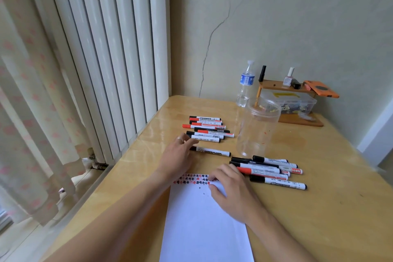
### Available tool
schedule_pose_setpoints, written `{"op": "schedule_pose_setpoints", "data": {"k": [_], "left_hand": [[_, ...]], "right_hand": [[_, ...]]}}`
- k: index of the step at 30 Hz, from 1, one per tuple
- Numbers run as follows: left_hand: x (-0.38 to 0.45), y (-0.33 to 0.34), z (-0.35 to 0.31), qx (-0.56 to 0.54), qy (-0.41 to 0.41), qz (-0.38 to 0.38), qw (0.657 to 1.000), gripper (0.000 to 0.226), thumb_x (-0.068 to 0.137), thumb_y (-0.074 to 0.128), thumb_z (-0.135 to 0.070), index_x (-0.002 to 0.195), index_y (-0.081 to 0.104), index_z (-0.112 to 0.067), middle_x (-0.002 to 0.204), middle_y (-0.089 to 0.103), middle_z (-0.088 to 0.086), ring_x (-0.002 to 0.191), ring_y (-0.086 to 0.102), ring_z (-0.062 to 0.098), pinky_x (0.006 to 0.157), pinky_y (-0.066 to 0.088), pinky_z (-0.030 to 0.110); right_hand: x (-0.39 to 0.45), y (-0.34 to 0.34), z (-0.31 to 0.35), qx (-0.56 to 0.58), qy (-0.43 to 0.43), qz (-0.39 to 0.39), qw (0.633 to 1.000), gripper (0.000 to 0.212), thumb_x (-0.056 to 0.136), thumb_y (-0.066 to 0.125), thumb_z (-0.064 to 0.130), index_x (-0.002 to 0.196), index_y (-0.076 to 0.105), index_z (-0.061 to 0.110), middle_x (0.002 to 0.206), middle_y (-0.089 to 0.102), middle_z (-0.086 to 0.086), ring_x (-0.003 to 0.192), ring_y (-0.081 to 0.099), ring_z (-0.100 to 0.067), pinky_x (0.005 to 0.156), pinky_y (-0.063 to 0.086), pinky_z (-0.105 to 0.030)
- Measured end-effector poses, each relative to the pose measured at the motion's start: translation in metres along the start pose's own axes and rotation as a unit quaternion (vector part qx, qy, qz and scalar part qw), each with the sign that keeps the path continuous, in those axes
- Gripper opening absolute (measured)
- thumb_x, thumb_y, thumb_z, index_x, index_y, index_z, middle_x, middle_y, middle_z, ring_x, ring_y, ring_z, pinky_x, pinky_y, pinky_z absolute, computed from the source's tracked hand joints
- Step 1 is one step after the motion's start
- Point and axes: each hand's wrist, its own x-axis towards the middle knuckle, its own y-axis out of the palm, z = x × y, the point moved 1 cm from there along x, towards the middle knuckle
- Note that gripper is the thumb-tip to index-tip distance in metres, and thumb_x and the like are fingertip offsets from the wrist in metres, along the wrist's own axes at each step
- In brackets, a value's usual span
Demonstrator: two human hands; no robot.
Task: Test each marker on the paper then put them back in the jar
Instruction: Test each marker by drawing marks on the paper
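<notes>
Markers are what I'm working through on the wooden table (319,208), and they lie in two groups plus one loner. Biggest on the tabletop is the white paper (204,225), its far edge carrying rows of small red and black test marks (192,179). Beyond it stands the clear plastic jar (256,127), upright, open-mouthed, with no markers inside. To the jar's left is the far group of markers (207,128), laid side by side; just in front of the jar lies the near group of markers (270,169). Between them rests a single black whiteboard marker (212,152). My left hand (177,158) touches its capped end with loosely extended fingers, gripping nothing. My right hand (228,185) rests on the paper's top edge, fingers relaxed and holding nothing.
</notes>
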Motion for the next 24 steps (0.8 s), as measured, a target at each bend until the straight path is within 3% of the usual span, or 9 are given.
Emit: {"op": "schedule_pose_setpoints", "data": {"k": [5, 9, 12, 15, 21, 24], "left_hand": [[0.019, 0.006, 0.005, 0.052, -0.027, 0.025, 0.998, 0.023, 0.098, 0.061, -0.025, 0.119, 0.069, -0.019, 0.121, 0.057, 0.004, 0.113, 0.053, 0.026, 0.089, 0.044, 0.036], [0.006, 0.000, 0.011, 0.051, -0.034, -0.020, 0.998, 0.014, 0.104, 0.053, -0.024, 0.109, 0.062, -0.016, 0.105, 0.061, 0.004, 0.098, 0.054, 0.025, 0.079, 0.041, 0.038], [-0.019, -0.008, 0.015, -0.015, -0.045, -0.050, 0.998, 0.019, 0.109, 0.043, -0.022, 0.102, 0.056, -0.011, 0.093, 0.061, 0.005, 0.084, 0.051, 0.025, 0.071, 0.043, 0.039], [-0.047, -0.018, 0.016, -0.047, -0.002, -0.061, 0.997, 0.025, 0.111, 0.035, -0.027, 0.100, 0.054, -0.013, 0.090, 0.059, 0.000, 0.081, 0.050, 0.021, 0.068, 0.042, 0.037], [-0.063, -0.025, -0.011, -0.043, 0.107, -0.026, 0.993, 0.034, 0.109, 0.032, -0.033, 0.097, 0.056, -0.013, 0.086, 0.060, 0.000, 0.078, 0.052, 0.021, 0.069, 0.043, 0.036], [-0.071, -0.022, -0.027, -0.084, 0.152, 0.001, 0.985, 0.037, 0.110, 0.030, -0.034, 0.098, 0.058, -0.012, 0.088, 0.061, -0.001, 0.080, 0.054, 0.020, 0.071, 0.042, 0.030]], "right_hand": [[0.000, 0.001, -0.001, 0.001, 0.001, 0.000, 1.000, 0.015, 0.095, 0.051, 0.034, 0.099, 0.062, 0.025, 0.103, 0.054, 0.017, 0.098, 0.048, -0.009, 0.085, 0.047, -0.030], [0.000, 0.000, -0.001, -0.001, 0.001, 0.003, 1.000, 0.015, 0.095, 0.051, 0.033, 0.100, 0.063, 0.025, 0.103, 0.054, 0.017, 0.099, 0.049, -0.008, 0.085, 0.047, -0.030], [-0.001, -0.001, 0.001, -0.004, -0.003, 0.005, 1.000, 0.016, 0.095, 0.051, 0.032, 0.101, 0.063, 0.023, 0.103, 0.054, 0.016, 0.098, 0.049, -0.008, 0.085, 0.047, -0.031], [0.000, -0.002, 0.005, -0.015, -0.006, -0.006, 1.000, 0.019, 0.094, 0.053, 0.029, 0.110, 0.061, 0.022, 0.103, 0.056, 0.012, 0.099, 0.051, -0.012, 0.086, 0.049, -0.033], [-0.001, -0.006, 0.015, -0.147, -0.094, -0.149, 0.973, 0.032, 0.085, 0.074, 0.026, 0.114, 0.067, 0.014, 0.109, 0.063, -0.001, 0.099, 0.057, -0.025, 0.090, 0.047, -0.037], [-0.002, -0.002, 0.019, -0.147, -0.125, -0.146, 0.970, 0.029, 0.086, 0.076, 0.026, 0.111, 0.069, 0.012, 0.105, 0.064, -0.001, 0.096, 0.060, -0.025, 0.085, 0.051, -0.036]]}}
